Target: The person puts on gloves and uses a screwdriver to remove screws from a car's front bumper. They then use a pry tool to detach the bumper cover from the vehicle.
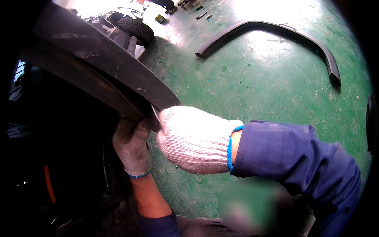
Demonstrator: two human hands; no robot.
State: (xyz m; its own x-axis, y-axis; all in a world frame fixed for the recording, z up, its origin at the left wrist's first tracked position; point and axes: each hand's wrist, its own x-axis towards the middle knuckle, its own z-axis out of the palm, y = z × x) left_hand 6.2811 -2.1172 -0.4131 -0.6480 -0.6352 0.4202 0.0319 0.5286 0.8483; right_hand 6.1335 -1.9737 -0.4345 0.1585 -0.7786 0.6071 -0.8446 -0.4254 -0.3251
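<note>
A dark grey wheel arch trim (130,67) curves down from the upper left along the edge of a vehicle body. Its lower end meets my right hand (193,140), in a white knit glove with a blue cuff. That hand is closed around the end, with its fingertips turned away from view. Just left of it and slightly lower is my left hand (134,148), gloved alike, with fingers bent round the trim's inner lower edge. A thin pale strip (156,112) shows between the trim and my right glove. Deep shadow hides the inside of the arch.
Another dark arch-shaped trim (276,27) lies on the green floor (221,94) at the upper right. A tyre (136,29) stands beyond the vehicle edge. Small tools (201,15) and a green-yellow box (160,18) are farther back, near a person's shoe (171,9).
</note>
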